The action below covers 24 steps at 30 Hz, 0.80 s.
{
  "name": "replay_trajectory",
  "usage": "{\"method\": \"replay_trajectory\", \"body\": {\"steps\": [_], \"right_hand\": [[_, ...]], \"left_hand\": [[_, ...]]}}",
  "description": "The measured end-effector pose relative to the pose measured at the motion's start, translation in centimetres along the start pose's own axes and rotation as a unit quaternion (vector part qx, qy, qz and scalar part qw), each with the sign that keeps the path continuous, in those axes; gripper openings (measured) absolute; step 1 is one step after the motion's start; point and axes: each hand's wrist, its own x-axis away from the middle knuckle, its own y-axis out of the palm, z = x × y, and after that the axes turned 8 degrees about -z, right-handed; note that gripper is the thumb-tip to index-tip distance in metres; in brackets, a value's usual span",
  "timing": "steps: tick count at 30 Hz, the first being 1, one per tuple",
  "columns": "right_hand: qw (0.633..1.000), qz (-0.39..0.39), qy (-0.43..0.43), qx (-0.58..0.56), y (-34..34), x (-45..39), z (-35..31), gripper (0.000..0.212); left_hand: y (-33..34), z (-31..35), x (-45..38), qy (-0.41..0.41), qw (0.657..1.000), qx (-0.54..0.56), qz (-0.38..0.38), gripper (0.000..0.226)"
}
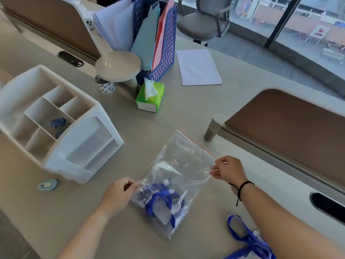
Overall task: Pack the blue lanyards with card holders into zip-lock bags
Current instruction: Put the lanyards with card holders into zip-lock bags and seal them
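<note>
While the clear zip-lock bag (pixel 179 176) lies flat on the beige desk (pixel 186 113), both hands hold it at opposite edges. The left hand (pixel 117 195) pinches the bag's near left edge between thumb and curled fingers, just beside the bundled blue lanyard with its card holder (pixel 161 204), which sits inside the bag at its closed lower end. The right hand (pixel 228 171) pinches the corner of the bag's mouth, where the red zip line (pixel 197 143) ends, its fingers curled round the plastic; a black cord bracelet (pixel 240 189) circles that wrist. More blue lanyards (pixel 250 240) lie loose on the desk under the right forearm, near the lower edge of the view and apart from the bag. To the left stands a white desk organiser (pixel 61 126) with open compartments on top, one of which holds a few small dark blue items too blurred to identify. A small round grey-blue object (pixel 47 184) lies on the desk just in front of it. Farther back are a green tissue pack (pixel 151 96), a cream lamp base (pixel 117 65), a roll of tape (pixel 105 86), a blue perforated file holder (pixel 166 47) stuffed with papers and coloured folders, and a white sheet of paper (pixel 197 67). A grey office chair (pixel 203 19) stands by the window beyond the desk.
</note>
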Motion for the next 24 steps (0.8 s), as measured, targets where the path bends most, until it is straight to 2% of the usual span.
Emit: {"method": "replay_trajectory", "body": {"steps": [3,8,10,12,14,16,18,20,22,24], "right_hand": [[1.000,0.000,0.005,0.006,0.1,-0.7,0.1,0.013],[1.000,0.003,0.021,0.016,0.7,-1.0,0.2,0.014],[0.999,0.032,0.023,0.033,1.0,-0.6,0.0,0.024],[0.985,0.098,-0.008,0.141,1.4,0.4,-0.1,0.040],[0.953,0.147,-0.084,0.252,2.6,2.3,0.3,0.045],[0.922,0.124,-0.195,0.310,4.9,4.7,1.2,0.038],[0.874,0.049,-0.300,0.379,7.6,7.1,2.7,0.031],[0.816,-0.042,-0.368,0.444,10.1,9.4,4.5,0.036],[0.770,-0.121,-0.386,0.494,12.0,10.9,6.2,0.050],[0.736,-0.161,-0.374,0.542,12.8,11.5,7.9,0.063]], "left_hand": [[-0.1,-0.5,-0.4,-0.025,0.999,0.004,0.036,0.020],[-0.1,-1.2,-0.8,-0.044,0.998,-0.009,0.051,0.016],[0.0,-0.7,-0.8,-0.044,0.997,-0.013,0.064,0.019],[0.1,0.2,-1.2,-0.046,0.997,-0.012,0.059,0.026],[0.3,1.3,-1.9,-0.050,0.997,-0.045,0.036,0.031],[0.7,2.4,-2.7,-0.045,0.993,-0.111,0.014,0.032],[1.1,3.8,-3.6,-0.035,0.986,-0.161,0.003,0.036],[1.4,4.8,-4.7,-0.034,0.984,-0.173,-0.008,0.039],[1.7,5.3,-5.7,-0.032,0.986,-0.159,-0.027,0.033],[1.8,5.6,-6.3,-0.020,0.988,-0.143,-0.046,0.028]]}}
